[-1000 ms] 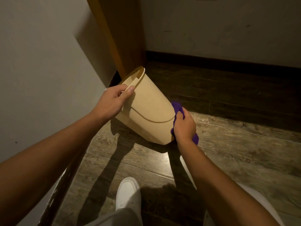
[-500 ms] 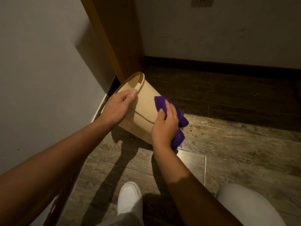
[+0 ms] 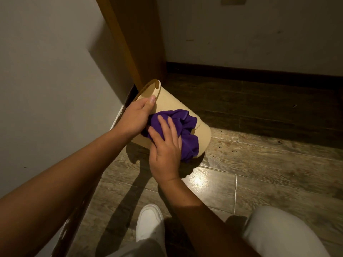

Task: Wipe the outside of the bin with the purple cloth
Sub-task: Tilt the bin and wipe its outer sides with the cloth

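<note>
A beige plastic bin is tilted over above the wooden floor, its open rim toward the wall corner on the left and its base toward the right. My left hand grips the bin at the rim, thumb on top. My right hand presses the crumpled purple cloth flat against the bin's upper side, fingers spread over the cloth. The cloth covers much of the bin's near wall.
A white wall stands close on the left and an orange-brown door frame rises behind the bin. A dark skirting board runs along the far wall. My white shoe and pale trouser knee are on the floor below.
My right hand has carried the cloth from the bin's right lower side up and left across its outer wall, close to my left hand. The bin has tilted flatter.
</note>
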Available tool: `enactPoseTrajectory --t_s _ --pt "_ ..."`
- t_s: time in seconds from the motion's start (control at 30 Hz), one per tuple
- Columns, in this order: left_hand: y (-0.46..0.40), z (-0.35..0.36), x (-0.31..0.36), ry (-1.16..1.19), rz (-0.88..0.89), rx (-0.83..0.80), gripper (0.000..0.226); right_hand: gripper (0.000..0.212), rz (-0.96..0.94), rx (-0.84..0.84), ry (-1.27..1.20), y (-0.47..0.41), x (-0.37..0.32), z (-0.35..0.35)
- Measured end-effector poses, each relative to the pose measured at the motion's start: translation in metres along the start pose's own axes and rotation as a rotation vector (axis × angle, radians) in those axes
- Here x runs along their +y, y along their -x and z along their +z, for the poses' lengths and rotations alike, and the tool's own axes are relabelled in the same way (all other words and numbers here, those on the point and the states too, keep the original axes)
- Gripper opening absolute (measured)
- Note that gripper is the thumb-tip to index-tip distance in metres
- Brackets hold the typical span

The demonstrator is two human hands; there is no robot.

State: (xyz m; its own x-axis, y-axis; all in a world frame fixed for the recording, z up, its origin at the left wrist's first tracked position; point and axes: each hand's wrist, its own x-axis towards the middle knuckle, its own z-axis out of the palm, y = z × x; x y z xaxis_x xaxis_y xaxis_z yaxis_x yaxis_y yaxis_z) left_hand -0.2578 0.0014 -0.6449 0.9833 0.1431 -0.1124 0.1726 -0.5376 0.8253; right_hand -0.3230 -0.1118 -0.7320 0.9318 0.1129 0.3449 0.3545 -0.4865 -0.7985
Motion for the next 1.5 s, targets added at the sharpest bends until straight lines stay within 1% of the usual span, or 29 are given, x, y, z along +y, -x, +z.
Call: enactPoseTrajectory --t_s 0.07,0.1,0.2,0.3,0.4,0.53,0.67,0.77,0.87,0.93,1.0,1.07,1.13,1.17,1.23,1.33,1.4,1.43,1.5 --pt "-0.001 0.002 0.0 -0.001 -0.017 0.023 0.046 0.05 -0.051 -0.036 0.091 0.006 0.013 0.002" --pt "-0.002 0.004 0.0 -0.019 -0.023 0.041 0.046 0.054 -0.042 -0.031 0.128 0.007 0.02 0.002" --pt "-0.006 0.008 -0.001 -0.041 -0.061 0.146 0.05 0.057 0.057 0.006 0.195 0.006 0.035 0.002" --pt "-0.006 0.009 -0.01 0.023 -0.166 0.251 0.057 0.057 0.121 0.018 0.261 0.009 0.047 0.002" --pt "-0.005 0.004 -0.02 0.123 -0.292 0.32 0.055 0.056 0.225 0.039 0.311 0.009 0.064 -0.005" --pt "-0.012 0.003 -0.021 0.109 -0.366 0.39 0.054 0.054 0.306 0.026 0.369 0.0 0.085 -0.017" --pt "-0.012 0.006 -0.024 0.077 -0.349 0.406 0.055 0.054 0.435 0.077 0.258 -0.016 0.097 -0.029" --pt "-0.01 0.004 -0.028 0.09 -0.337 0.406 0.059 0.052 0.475 0.099 0.185 -0.024 0.106 -0.038" --pt "-0.008 0.004 -0.029 0.126 -0.356 0.411 0.057 0.047 0.539 0.108 0.174 -0.04 0.117 -0.047" --pt "-0.006 0.002 -0.031 0.121 -0.386 0.435 0.052 0.044 0.643 0.109 0.205 -0.055 0.129 -0.062" --pt "-0.004 -0.002 -0.035 0.088 -0.401 0.44 0.05 0.042 0.739 0.153 0.218 -0.066 0.142 -0.085" --pt "-0.002 -0.006 -0.038 0.062 -0.397 0.429 0.049 0.04 0.761 0.228 0.18 -0.07 0.148 -0.102" --pt "-0.001 -0.007 -0.035 0.013 -0.364 0.39 0.05 0.039 0.709 0.254 0.131 -0.076 0.141 -0.106" --pt "0.0 -0.005 -0.033 -0.009 -0.333 0.367 0.054 0.04 0.671 0.226 0.111 -0.08 0.136 -0.105" --pt "0.003 0.0 -0.028 -0.012 -0.259 0.339 0.062 0.043 0.613 0.099 0.098 -0.088 0.126 -0.101" --pt "0.009 0.004 -0.024 -0.009 -0.177 0.345 0.06 0.041 0.593 -0.149 0.266 -0.094 0.118 -0.098" --pt "0.01 0.006 -0.025 -0.023 -0.137 0.348 0.059 0.041 0.578 -0.261 0.415 -0.089 0.11 -0.094" --pt "0.011 0.007 -0.024 -0.038 -0.123 0.357 0.058 0.041 0.556 -0.269 0.481 -0.083 0.103 -0.09" --pt "0.01 0.01 -0.022 -0.079 -0.103 0.374 0.057 0.042 0.549 -0.213 0.54 -0.067 0.088 -0.084"
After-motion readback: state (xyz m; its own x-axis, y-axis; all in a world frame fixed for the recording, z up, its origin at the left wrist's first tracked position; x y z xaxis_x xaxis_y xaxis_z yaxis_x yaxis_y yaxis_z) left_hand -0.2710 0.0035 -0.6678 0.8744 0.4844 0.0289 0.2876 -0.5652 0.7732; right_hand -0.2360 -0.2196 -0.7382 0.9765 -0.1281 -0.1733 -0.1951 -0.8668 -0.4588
